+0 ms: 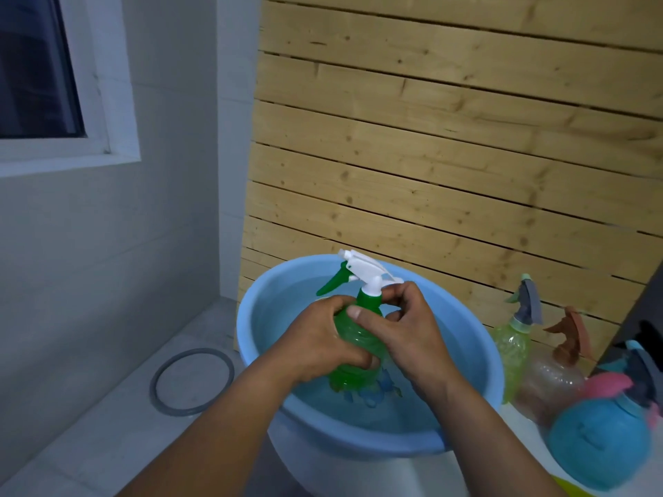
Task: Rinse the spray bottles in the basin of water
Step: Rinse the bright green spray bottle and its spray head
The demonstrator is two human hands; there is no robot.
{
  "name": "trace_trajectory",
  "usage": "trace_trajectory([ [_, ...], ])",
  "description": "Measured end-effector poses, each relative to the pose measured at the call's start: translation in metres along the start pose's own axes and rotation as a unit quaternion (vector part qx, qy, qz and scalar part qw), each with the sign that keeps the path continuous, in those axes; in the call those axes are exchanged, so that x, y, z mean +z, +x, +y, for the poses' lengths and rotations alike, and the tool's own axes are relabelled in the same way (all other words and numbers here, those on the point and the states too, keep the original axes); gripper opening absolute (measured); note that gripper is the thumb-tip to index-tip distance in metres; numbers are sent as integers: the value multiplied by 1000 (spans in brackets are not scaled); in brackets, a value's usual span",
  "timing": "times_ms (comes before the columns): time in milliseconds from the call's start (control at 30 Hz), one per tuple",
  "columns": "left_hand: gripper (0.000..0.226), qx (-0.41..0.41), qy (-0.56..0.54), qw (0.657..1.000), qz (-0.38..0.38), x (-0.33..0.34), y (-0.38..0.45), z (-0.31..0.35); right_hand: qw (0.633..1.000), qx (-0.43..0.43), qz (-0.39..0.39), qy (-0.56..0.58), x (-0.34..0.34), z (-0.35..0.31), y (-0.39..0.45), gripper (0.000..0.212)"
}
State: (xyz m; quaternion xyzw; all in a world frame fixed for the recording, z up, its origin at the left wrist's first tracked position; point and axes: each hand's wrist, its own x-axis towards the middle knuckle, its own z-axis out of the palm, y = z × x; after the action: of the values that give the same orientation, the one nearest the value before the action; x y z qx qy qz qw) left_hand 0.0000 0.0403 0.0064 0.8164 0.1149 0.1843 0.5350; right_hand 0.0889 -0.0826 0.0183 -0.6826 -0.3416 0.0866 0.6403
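A green spray bottle point(353, 340) with a white trigger head and green lever stands upright over the blue basin point(251, 338), which holds water. My left hand point(319, 340) wraps around the bottle's body from the left. My right hand point(401, 330) grips its neck just under the white collar. The bottle's base is down near the water; I cannot tell whether it touches the surface.
Right of the basin stand a light green spray bottle point(511, 347), a clear brownish bottle point(552, 374) and a round blue bottle with a pink head point(599, 443). A slatted wooden panel point(448, 156) leans behind. A grey ring point(192, 382) lies on the floor at left.
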Motion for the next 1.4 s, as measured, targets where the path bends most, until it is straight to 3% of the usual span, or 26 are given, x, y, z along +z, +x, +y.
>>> trace_trajectory([
  [200,58,-7,-3,1000,8,-2,-2,3,999,-20,-45,18,-2,-6,-2,22],
  [333,61,-6,-3,1000,10,-1,-2,4,1000,-24,-4,-11,-2,-3,-1,9],
  [533,55,-4,23,1000,12,0,-2,3,1000,-4,29,-5,5,-2,1,43],
  [667,63,-10,20,1000,21,0,-2,5,999,-31,4,-28,2,-1,-2,29],
  [767,62,-10,27,999,28,-1,-2,5,996,-54,29,-68,2,-1,-1,16],
  [900,57,-6,40,999,16,0,-3,5,997,-23,39,-61,2,0,-2,36],
  [1000,63,-7,41,999,22,0,-2,5,997,-32,17,-69,2,-1,-4,26],
  [1100,68,-7,46,998,32,0,-1,4,994,-48,51,-87,2,-1,-1,14],
  [1233,66,-3,55,998,30,1,-1,5,988,-40,101,-109,1,1,1,35],
  [1400,73,1,70,997,42,1,1,4,986,-79,62,-132,4,0,-1,14],
])
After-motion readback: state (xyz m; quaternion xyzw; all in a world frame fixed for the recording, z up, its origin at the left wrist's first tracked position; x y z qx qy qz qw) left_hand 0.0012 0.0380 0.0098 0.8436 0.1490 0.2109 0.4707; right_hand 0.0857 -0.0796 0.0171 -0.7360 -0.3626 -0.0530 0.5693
